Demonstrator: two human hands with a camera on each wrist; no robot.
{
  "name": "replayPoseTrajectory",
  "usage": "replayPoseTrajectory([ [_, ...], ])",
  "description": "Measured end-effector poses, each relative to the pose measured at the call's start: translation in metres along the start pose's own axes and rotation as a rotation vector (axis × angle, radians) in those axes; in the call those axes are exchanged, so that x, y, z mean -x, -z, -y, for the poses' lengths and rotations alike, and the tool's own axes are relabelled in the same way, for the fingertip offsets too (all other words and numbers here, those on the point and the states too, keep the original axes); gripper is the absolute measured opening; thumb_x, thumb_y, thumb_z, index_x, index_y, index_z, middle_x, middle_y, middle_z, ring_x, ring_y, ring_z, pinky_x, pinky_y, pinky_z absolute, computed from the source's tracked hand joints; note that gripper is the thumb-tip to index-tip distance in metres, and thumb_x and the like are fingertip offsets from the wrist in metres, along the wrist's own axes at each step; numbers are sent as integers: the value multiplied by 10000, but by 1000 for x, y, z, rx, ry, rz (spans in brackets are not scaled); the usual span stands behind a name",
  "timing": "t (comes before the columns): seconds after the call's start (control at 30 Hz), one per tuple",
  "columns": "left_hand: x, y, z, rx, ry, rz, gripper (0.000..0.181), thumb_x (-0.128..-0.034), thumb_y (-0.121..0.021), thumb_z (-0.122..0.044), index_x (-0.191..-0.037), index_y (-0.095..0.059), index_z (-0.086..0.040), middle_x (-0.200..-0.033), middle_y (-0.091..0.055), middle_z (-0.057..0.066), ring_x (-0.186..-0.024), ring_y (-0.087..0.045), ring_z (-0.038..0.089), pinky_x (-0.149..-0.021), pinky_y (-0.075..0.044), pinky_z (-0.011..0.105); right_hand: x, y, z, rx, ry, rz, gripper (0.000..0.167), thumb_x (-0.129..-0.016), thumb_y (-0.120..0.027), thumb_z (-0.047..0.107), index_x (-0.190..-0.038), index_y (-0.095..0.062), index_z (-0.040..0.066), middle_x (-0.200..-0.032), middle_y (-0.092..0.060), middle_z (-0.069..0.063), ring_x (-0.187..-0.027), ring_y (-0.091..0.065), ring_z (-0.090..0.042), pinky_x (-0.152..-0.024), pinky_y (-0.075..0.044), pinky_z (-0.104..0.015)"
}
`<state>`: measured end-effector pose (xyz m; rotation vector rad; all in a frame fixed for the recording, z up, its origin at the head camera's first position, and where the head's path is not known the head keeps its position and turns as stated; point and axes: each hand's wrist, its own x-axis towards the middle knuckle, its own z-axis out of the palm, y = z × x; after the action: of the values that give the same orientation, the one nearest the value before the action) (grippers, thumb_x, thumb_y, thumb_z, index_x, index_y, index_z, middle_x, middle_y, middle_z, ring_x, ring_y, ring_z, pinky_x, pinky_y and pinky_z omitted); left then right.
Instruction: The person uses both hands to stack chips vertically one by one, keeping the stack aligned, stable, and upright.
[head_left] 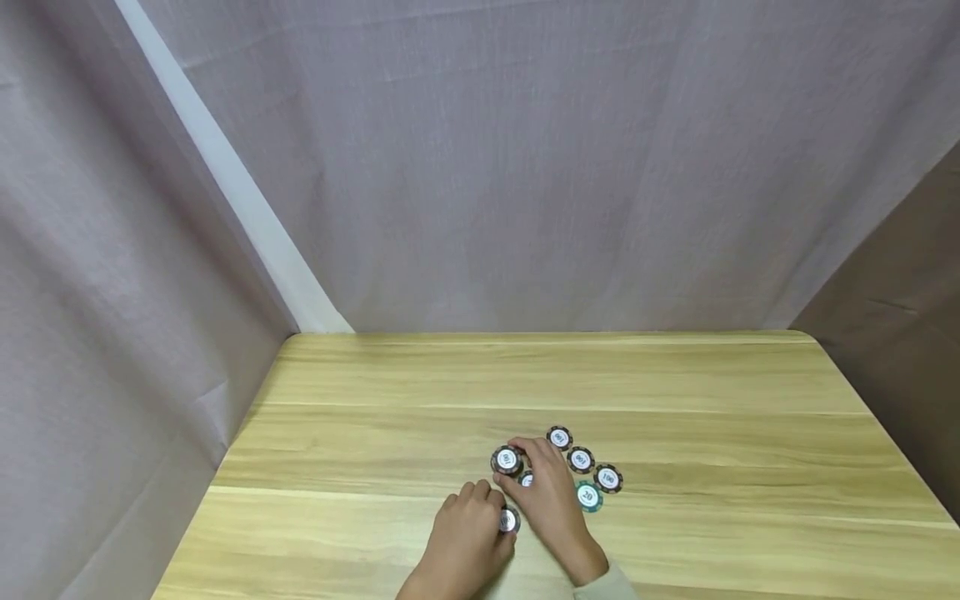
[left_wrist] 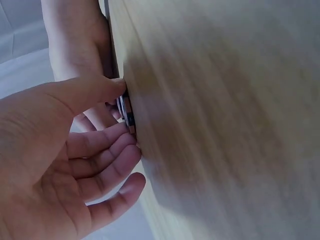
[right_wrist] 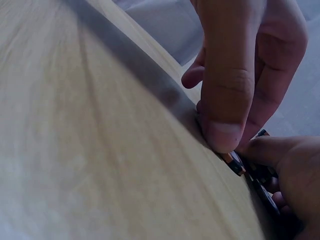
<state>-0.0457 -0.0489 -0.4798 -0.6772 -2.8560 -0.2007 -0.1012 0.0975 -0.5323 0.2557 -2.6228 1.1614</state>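
Observation:
My left hand [head_left: 467, 533] pinches a dark poker chip [head_left: 509, 520] near the table's front. The left wrist view shows the thumb and fingertips at the edges of a thin chip [left_wrist: 127, 112], low against the tabletop. Just beyond it, my right hand [head_left: 550, 498] grips a black poker chip [head_left: 507, 459] between thumb and fingers; whether it is one chip or a small stack I cannot tell. Another chip [head_left: 526, 479] lies partly hidden under the right hand. A chip edge [right_wrist: 234, 163] with black and orange blocks shows beneath the right thumb in the right wrist view.
Right of the hands lie three black chips, the farthest chip [head_left: 559, 437], a middle chip [head_left: 581, 459] and a chip [head_left: 608, 477] marked 100. A green chip [head_left: 588, 496] marked 20 lies nearer. Grey curtains [head_left: 480, 167] hang behind the wooden table [head_left: 337, 450].

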Motion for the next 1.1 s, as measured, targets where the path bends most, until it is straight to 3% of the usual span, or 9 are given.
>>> replayPoseTrajectory([
  [0.17,0,-3,0,-78,-44,-64,340,-700,-843,-325,-837,-688,-55,-763,-584,15,-698,-567,170,-545,-451,288,0,-1,0,-3,11,-14,524,-778,-938,211,-1231,-710,83,-1199,-704,-67,-1180,-629,-291,-1051,-497,-508],
  [0.23,0,-4,-1,-81,-43,-58,353,-684,-824,-324,-847,-698,-37,-747,-576,13,-678,-551,162,-533,-450,280,1,0,0,-1,8,-10,517,-782,-935,211,-1232,-711,87,-1200,-705,-62,-1178,-630,-286,-1044,-499,-507],
  [0.4,2,-2,1,11,0,-14,381,-663,-794,-325,-870,-694,-21,-730,-539,-13,-644,-493,123,-517,-460,263,1,0,1,5,4,-1,504,-793,-929,223,-1229,-712,93,-1186,-702,-48,-1172,-630,-275,-1031,-506,-495],
  [0.53,3,1,5,72,24,-20,316,-659,-777,-286,-844,-659,-58,-732,-509,-31,-643,-485,111,-515,-454,269,0,1,2,15,3,3,505,-795,-927,226,-1232,-710,94,-1180,-699,-46,-1170,-627,-272,-1032,-506,-489],
  [0.63,1,4,6,99,26,-32,331,-679,-764,-255,-922,-697,-41,-777,-550,-25,-686,-521,115,-540,-471,271,1,2,2,31,6,-1,503,-791,-928,222,-1226,-709,97,-1180,-698,-49,-1169,-626,-276,-1034,-505,-493],
  [0.77,-2,7,7,113,10,-72,346,-705,-754,-244,-1002,-721,-70,-842,-601,-17,-752,-579,135,-588,-513,286,2,2,1,44,7,-7,496,-780,-932,210,-1211,-711,105,-1182,-701,-56,-1166,-628,-284,-1037,-505,-501],
  [0.9,-6,10,9,94,-15,-123,311,-718,-749,-260,-987,-715,-107,-860,-615,-21,-769,-595,138,-619,-539,294,2,1,0,50,6,-4,512,-766,-937,172,-1218,-709,97,-1190,-703,-68,-1172,-629,-292,-1047,-505,-507],
  [1.1,-17,14,16,88,-34,-204,374,-719,-784,-264,-1041,-734,-79,-884,-635,-16,-795,-607,134,-658,-568,299,-1,0,0,59,24,-7,564,-685,-880,-35,-1214,-715,70,-1151,-702,-72,-1146,-625,-287,-1031,-515,-494],
])
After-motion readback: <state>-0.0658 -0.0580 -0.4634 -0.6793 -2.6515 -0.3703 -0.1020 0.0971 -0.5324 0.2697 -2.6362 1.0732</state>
